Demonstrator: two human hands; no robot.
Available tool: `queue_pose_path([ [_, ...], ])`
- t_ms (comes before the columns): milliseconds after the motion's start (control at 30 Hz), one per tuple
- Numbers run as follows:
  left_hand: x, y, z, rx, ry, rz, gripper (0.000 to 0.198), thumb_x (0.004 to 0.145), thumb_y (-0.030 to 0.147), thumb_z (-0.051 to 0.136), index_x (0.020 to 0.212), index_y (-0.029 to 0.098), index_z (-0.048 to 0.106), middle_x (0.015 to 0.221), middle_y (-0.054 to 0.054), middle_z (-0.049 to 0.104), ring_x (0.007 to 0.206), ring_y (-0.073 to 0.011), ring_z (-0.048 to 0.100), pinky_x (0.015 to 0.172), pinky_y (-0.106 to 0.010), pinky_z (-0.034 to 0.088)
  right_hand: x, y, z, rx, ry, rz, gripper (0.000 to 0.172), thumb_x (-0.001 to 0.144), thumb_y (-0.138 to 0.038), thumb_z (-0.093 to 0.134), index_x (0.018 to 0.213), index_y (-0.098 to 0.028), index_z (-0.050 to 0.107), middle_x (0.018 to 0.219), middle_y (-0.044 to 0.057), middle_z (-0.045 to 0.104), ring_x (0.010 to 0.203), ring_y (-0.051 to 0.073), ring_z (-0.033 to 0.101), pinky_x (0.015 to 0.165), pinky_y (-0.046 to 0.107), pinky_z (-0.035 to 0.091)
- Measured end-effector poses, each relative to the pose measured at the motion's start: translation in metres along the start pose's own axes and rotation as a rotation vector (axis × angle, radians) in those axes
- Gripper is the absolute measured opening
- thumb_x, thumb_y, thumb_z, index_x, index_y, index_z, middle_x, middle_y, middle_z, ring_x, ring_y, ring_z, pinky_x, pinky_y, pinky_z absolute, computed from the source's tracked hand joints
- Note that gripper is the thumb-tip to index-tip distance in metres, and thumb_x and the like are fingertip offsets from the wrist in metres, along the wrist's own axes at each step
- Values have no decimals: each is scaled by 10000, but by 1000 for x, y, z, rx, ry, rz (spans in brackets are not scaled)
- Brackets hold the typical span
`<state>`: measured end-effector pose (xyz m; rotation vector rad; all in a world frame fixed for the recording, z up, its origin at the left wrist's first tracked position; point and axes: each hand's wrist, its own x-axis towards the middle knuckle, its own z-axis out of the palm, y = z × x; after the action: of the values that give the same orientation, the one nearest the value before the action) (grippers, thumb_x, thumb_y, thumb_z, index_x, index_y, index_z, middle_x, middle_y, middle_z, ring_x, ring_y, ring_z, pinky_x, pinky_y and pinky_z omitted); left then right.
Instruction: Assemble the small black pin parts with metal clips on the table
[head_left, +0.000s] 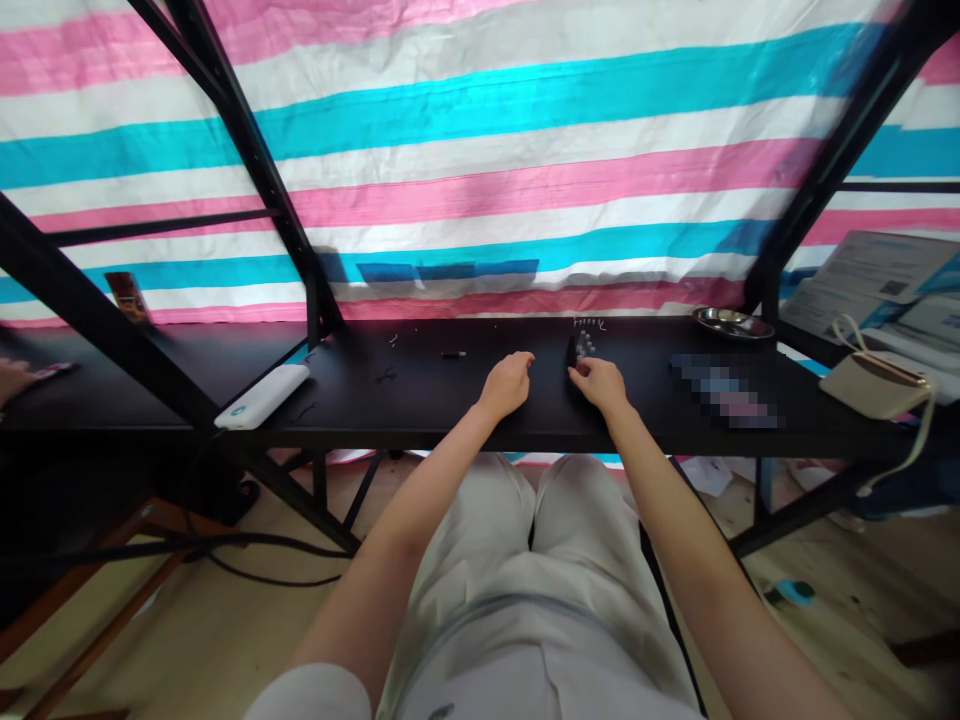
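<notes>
Head view. A seated person rests both forearms on a black surface set before a pink, white and blue striped tarp. The left hand lies loosely curled on the surface, fingers drawn together, holding nothing that can be made out. The right hand touches a small dark block that carries a row of pale upright pins; its fingers close around the block's near side, though the exact grip cannot be told. Loose small parts lie just beyond the block, and a short dark piece lies to the left. A metal dish stands at right, a white power bank at left. Judged from this, some pins are seated and loose parts remain.
</notes>
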<state>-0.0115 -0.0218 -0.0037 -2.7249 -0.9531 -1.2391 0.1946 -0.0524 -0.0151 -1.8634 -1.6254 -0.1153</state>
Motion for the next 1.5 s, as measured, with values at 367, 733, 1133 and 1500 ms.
queue_pose_path([
  [367,0,0,1,-8,-20,5,314,786,57,383,1053,156,515,969,-83,607,909,-182,568,857,-335,483,3,-4,1,-124,-115,86,277,829,-401,513,876,-217,715,872,73,700,812,196,631,629,258,397],
  [733,-1,1,0,-17,-24,-17,323,784,50,383,1062,147,515,973,-85,608,904,-179,565,855,-328,480,-1,-1,-5,-111,-174,173,297,821,-470,535,875,-241,716,873,59,702,836,208,632,668,276,424],
  [1133,-1,0,0,-19,-25,-27,328,774,51,389,1059,147,519,957,-83,612,886,-182,568,844,-332,479,-4,0,-14,-164,-126,363,348,785,-525,581,886,-233,742,884,119,695,854,248,640,685,311,449],
  [1500,0,-2,2,-54,0,-39,324,772,49,396,1055,150,516,944,-79,608,884,-177,569,845,-324,476,-1,-3,-14,-173,-142,408,339,800,-496,586,956,-231,727,938,134,681,904,257,633,751,340,464],
])
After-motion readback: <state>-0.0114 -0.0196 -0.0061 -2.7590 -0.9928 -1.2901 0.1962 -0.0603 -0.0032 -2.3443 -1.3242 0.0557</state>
